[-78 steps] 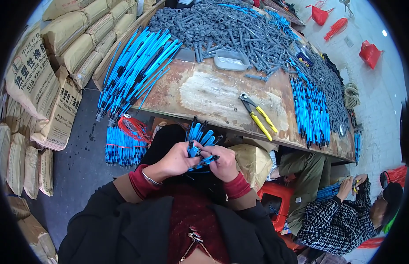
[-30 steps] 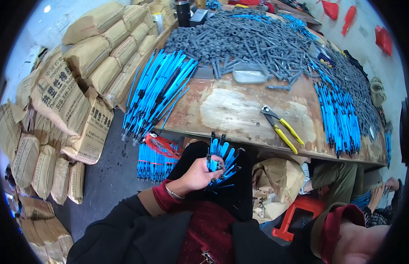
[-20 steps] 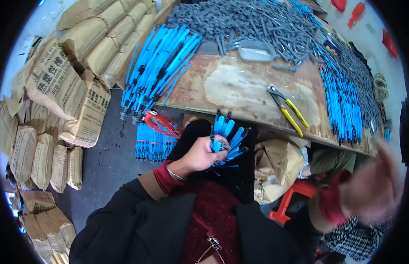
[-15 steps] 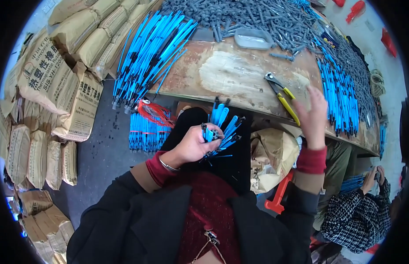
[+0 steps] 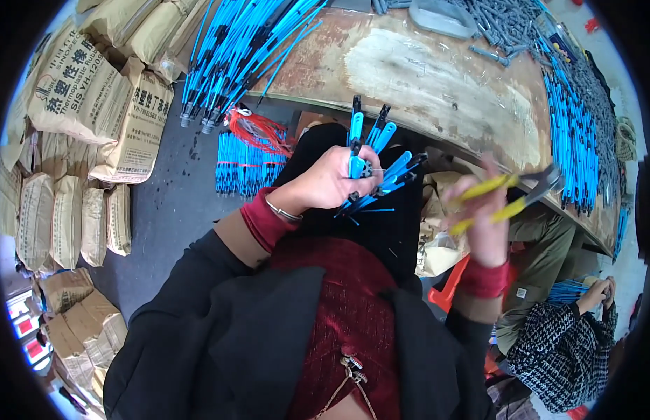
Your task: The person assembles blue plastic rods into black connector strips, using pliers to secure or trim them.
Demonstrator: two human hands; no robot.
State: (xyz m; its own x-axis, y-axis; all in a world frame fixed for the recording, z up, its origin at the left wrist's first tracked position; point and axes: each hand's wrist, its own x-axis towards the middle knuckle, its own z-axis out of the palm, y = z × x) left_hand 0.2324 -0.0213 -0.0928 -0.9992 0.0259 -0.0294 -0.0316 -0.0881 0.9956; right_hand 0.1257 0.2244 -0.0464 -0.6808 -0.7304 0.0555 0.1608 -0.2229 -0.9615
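My left hand (image 5: 332, 178) is closed around a loose bundle of blue plastic strips (image 5: 382, 136) with black ends, held above my lap in front of the table edge. The strips fan out on both sides of the fist, and a thin clear thread seems to cross near the thumb. On the right, my right hand (image 5: 487, 224) grips pliers (image 5: 542, 183) with yellow handles and a dark metal head. The hand and pliers are blurred by motion, and the jaws point away to the right, over the table's front edge. Some fingers are hidden behind the handles.
The wooden table (image 5: 409, 77) carries blue strips (image 5: 244, 45) at left, more strips (image 5: 573, 140) at right, grey plastic parts (image 5: 510, 24) and a clear tray (image 5: 444, 17). Red cords (image 5: 258, 129) hang beside it. Paper sacks (image 5: 80, 112) stand left. A co-worker's checked sleeve (image 5: 559, 350) shows right.
My right hand has taken the pliers off the table and brought them toward me. My left hand still grips the blue strips. The view has shifted, so the table sits higher in it.
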